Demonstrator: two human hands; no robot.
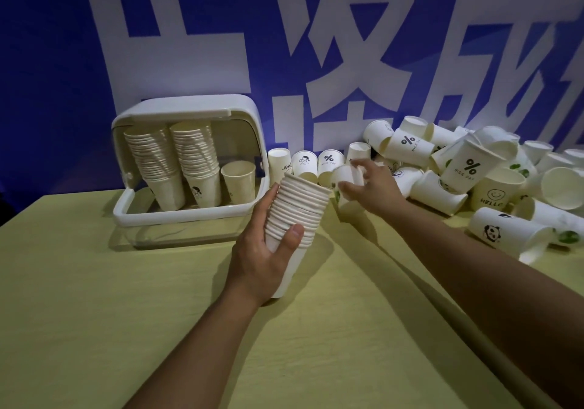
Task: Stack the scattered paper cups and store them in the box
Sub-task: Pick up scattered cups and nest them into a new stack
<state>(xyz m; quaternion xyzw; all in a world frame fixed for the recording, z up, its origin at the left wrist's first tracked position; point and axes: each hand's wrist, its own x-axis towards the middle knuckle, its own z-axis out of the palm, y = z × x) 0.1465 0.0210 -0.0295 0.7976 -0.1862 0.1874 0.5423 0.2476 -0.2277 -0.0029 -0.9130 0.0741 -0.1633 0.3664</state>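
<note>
Here the left hand [262, 250] has its grip clamped round a tall stack of paper cups [294, 216] held tilted above the bench [94, 298]. The right hand [369, 187] pinches a single cup [346, 176] beside the stack's mouth. Behind, the open white box [189, 162] holds two stacks.

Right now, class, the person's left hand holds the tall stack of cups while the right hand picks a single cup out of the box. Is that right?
Not quite. In the head view the right hand takes the single cup from the scattered pile on the table, not the box. The left hand does hold the tall stack.
</note>
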